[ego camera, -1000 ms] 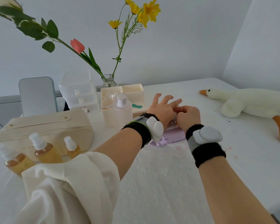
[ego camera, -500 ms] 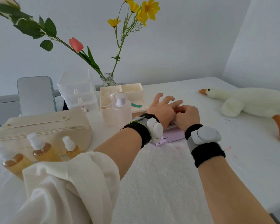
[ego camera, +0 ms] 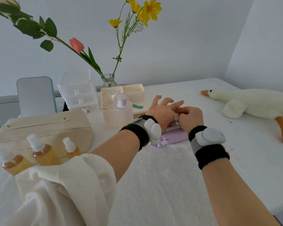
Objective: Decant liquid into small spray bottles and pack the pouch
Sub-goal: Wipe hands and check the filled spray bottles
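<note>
A lilac pack of baby wipes [ego camera: 171, 139] lies in the middle of the table. My left hand [ego camera: 162, 111] rests on its top with fingers spread. My right hand [ego camera: 190, 117] pinches a white wipe [ego camera: 176, 119] sticking up from the pack's opening. Three small spray bottles of amber liquid [ego camera: 44, 154] stand at the near left, in front of the cream pouch [ego camera: 44, 129], which is zipped closed. A larger clear bottle with a clear cap [ego camera: 122, 110] stands left of my left hand.
A cream organiser box [ego camera: 137, 92], clear mini drawers [ego camera: 79, 93], a mirror [ego camera: 35, 96] and a glass vase with flowers [ego camera: 109, 81] line the back. A plush goose [ego camera: 255, 103] lies at the right. White fleece cloth [ego camera: 153, 176] covers the table.
A white wipe now shows between my hands as my right hand draws it up from the pack. My left fingers have spread a little wider.
</note>
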